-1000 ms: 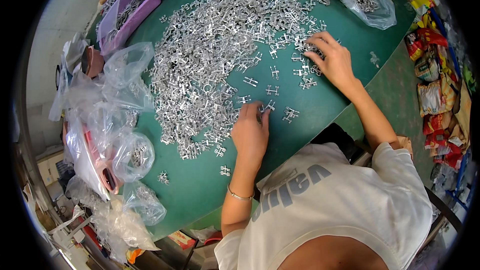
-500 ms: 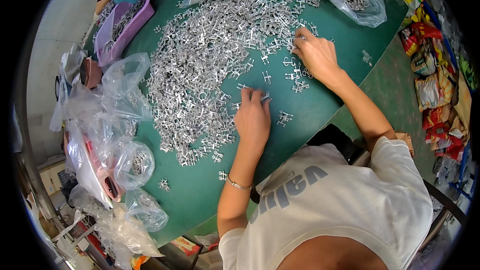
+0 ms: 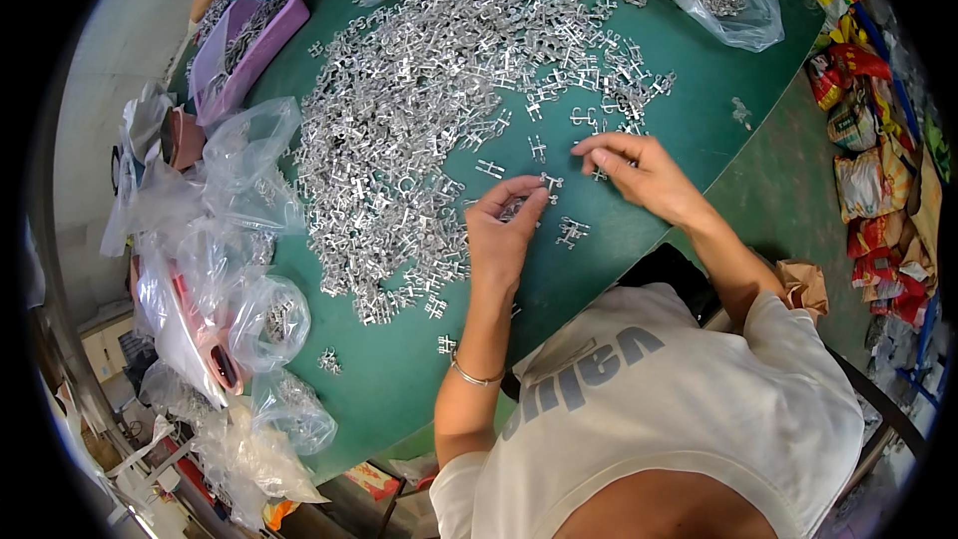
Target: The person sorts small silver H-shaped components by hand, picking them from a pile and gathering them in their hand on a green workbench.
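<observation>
The green table (image 3: 399, 389) is bearing a heap of metal pieces (image 3: 389, 140), spreading far and left; your right hand (image 3: 644, 175) is pointing leftward, its grip impossible to tell; your left hand (image 3: 501, 232) is pinching one metal piece (image 3: 552, 187), right of the heap

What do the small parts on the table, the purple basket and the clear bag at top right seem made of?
Small parts: probably metal, silvery and shiny, judging by bright glints; coated plastic isn't ruled out.
Purple basket: likely plastic, with smooth, evenly coloured walls.
Clear bag: seems thin plastic film, glossy; it's wrinkled and see-through.
</observation>
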